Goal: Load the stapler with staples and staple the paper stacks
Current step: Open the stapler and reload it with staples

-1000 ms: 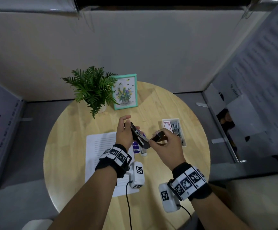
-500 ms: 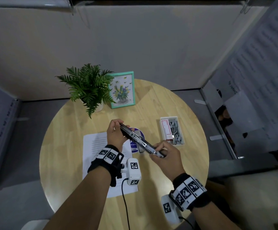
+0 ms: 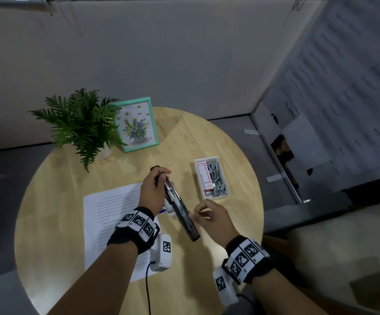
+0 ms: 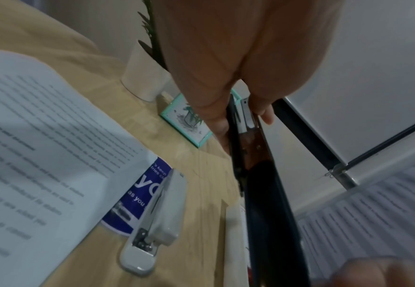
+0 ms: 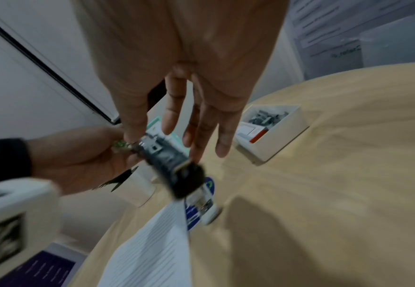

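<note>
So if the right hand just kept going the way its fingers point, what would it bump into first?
Most likely the black stapler that the left hand grips: the right hand sits beside it, fingertips almost at its near end. Depth is unclear; if it slipped past, the staple box lies further on.

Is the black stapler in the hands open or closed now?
Open. The black stapler is unfolded into one long strip in the head view; the left hand grips its far end, and the metal channel shows.

A round wooden table [image 3: 229,223] stands on grey floor [image 3: 225,123], enclosed by plain white panel walls [image 3: 161,53].
</note>
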The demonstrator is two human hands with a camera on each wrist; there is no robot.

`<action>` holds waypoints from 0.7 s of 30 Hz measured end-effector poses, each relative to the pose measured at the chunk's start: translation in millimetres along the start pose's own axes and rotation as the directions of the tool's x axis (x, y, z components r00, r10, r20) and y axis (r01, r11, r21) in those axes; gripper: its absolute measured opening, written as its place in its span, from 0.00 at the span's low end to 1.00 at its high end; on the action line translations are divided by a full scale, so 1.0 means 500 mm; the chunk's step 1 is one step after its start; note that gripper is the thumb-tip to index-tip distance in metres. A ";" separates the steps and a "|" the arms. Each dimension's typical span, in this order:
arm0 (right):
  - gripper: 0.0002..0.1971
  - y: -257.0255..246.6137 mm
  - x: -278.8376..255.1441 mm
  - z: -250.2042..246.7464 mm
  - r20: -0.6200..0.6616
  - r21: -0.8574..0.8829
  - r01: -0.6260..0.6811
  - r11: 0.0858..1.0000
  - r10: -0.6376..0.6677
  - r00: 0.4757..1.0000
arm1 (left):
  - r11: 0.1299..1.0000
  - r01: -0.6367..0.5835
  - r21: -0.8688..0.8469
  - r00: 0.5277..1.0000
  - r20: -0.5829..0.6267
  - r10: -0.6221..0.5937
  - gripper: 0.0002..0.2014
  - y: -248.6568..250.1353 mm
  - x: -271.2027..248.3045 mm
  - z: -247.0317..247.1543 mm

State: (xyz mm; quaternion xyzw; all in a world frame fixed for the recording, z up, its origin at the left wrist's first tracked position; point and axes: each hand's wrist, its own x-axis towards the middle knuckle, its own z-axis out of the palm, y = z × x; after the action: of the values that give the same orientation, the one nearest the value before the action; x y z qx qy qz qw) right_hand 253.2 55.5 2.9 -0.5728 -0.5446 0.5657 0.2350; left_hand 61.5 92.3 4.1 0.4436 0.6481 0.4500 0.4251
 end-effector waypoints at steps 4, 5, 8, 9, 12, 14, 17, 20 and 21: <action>0.09 0.035 0.083 -0.093 -0.130 -0.308 -0.016 0.951 -0.026 0.991 | 1.000 -0.010 -0.028 1.000 0.007 0.011 0.13 -0.022 0.009 0.009; 0.09 0.043 0.109 -0.116 -0.167 -0.396 -0.055 0.917 -0.013 0.986 | 1.000 -0.004 -0.027 1.000 0.006 0.004 0.14 -0.029 0.012 0.011; 0.08 0.055 0.182 -0.162 -0.211 -0.670 -0.136 0.730 -0.010 0.978 | 1.000 0.018 -0.021 1.000 0.012 -0.017 0.15 -0.042 0.018 0.017; 0.10 0.056 0.202 -0.169 -0.193 -0.747 -0.137 0.650 -0.015 0.981 | 1.000 0.023 -0.021 1.000 0.011 -0.022 0.14 -0.044 0.018 0.019; 0.14 0.051 0.244 -0.178 -0.157 -0.854 -0.120 0.507 -0.032 0.987 | 1.000 0.029 -0.010 1.000 -0.001 -0.029 0.11 -0.054 0.021 0.022; 0.16 0.057 0.262 -0.178 -0.121 -0.885 -0.084 0.459 -0.050 0.991 | 1.000 0.028 -0.005 1.000 -0.014 -0.028 0.12 -0.060 0.024 0.022; 0.19 0.064 0.281 -0.169 -0.049 -0.924 -0.014 0.382 -0.080 0.996 | 0.998 0.049 -0.029 0.999 -0.018 -0.049 0.13 -0.059 0.025 0.025; 0.19 0.068 0.294 -0.153 0.008 -0.954 0.029 0.299 -0.072 0.997 | 0.997 0.035 -0.068 0.999 -0.012 -0.036 0.11 -0.047 0.027 0.028; 0.19 0.069 0.298 -0.150 0.012 -0.961 0.032 0.276 -0.076 0.997 | 0.997 0.034 -0.074 0.999 -0.011 -0.035 0.11 -0.048 0.029 0.029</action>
State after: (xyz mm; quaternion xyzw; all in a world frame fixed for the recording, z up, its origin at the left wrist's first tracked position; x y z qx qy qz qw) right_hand 298.6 204.0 -67.7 -0.5905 -0.7899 0.1061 -0.1275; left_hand 67.0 104.5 -24.3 0.4134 0.6412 0.4689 0.4451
